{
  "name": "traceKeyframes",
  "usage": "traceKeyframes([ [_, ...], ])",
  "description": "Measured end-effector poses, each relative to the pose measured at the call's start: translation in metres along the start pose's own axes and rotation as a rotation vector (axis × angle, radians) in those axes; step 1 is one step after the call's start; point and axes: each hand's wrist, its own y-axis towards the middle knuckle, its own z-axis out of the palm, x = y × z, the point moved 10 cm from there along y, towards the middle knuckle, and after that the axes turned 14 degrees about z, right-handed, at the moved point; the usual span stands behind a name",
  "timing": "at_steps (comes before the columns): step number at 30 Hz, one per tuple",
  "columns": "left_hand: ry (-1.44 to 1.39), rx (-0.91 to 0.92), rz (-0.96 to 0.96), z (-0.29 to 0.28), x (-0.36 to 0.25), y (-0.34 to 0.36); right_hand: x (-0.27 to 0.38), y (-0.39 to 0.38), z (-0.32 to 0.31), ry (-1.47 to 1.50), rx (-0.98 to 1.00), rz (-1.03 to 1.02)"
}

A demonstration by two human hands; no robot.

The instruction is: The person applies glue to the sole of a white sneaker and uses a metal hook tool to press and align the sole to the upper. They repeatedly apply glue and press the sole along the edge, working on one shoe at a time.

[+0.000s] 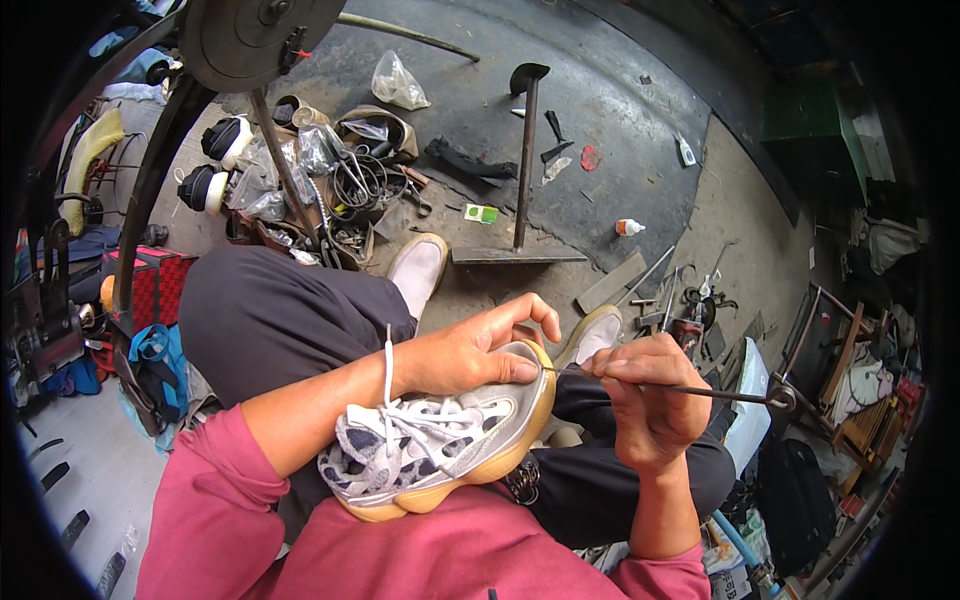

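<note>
A white and grey sneaker with dark patches, white laces and a yellowish sole lies across my lap, toe pointing up and right. My left hand is closed over its toe, thumb pressed on the upper near the sole edge and fingers round the far side. In my right hand is a thin dark metal awl with a looped end, pinched between thumb and fingers. The awl's front end reaches the toe where upper meets sole; its very tip is too small to make out.
A metal shoe stand stands on the floor ahead. Left of it, a box of tools and plastic bags sits beside a machine wheel. Hand tools and a small white bottle lie to the right.
</note>
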Motion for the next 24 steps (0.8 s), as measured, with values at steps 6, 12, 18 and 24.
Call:
traceKeyframes([
  [6, 0.014, 0.012, -0.019, 0.001, -0.004, -0.001, 0.0, 0.0, 0.003, -0.052, -0.007, -0.02],
  [12, -0.017, 0.009, -0.033, 0.003, -0.004, -0.002, -0.006, -0.004, -0.009, 0.086, -0.059, 0.056],
  [18, -0.018, 0.011, -0.038, 0.002, -0.004, -0.001, -0.009, -0.003, -0.007, 0.09, -0.036, 0.064],
  [24, -0.015, 0.011, -0.034, 0.002, -0.003, -0.002, -0.006, -0.002, -0.003, 0.051, -0.029, 0.027],
])
